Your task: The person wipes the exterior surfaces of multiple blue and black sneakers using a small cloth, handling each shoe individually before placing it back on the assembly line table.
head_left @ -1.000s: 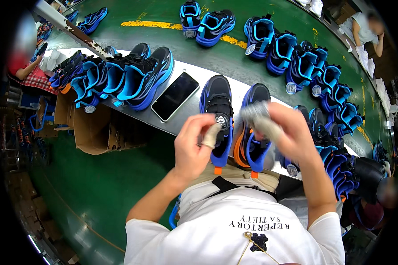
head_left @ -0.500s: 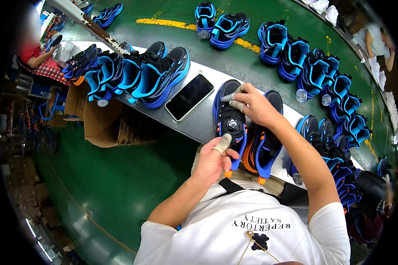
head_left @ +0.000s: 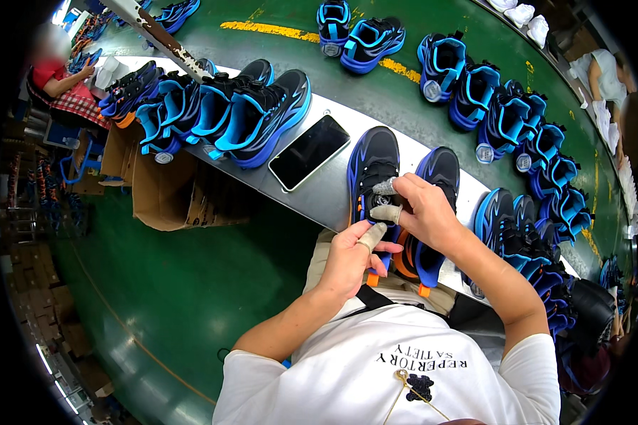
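Left hand curled, taped thumb raised against tongue area of black-and-blue shoe; pinching at it, not wide. Right hand bent over same shoe from the right, taped fingertips pressed on lace area, narrow grip on shoe's upper. Hands touching each other at the fingertips. Could not tell whether any small part was pinched between them.

Shoe lay toe away from body on grey bench, orange heel tab poking out below left hand. Second shoe of the pair just right of it, under right wrist, orange inside visible near the heel.

Black phone flat on bench, just left of and beyond left hand, apart from shoe. Farther left, row of matching blue-and-black shoes packed side by side on bench. Open cardboard box under bench edge, left of left forearm.

Right of right forearm, heap of the same shoes close beside elbow. Beyond hands, across green floor, more pairs lined in a curve, some with round discs tucked inside. Yellow floor line far ahead.

Far left, seated person in red top at bench end. Far right, another person in white.

Below hands, white printed shirt with thin gold chain.
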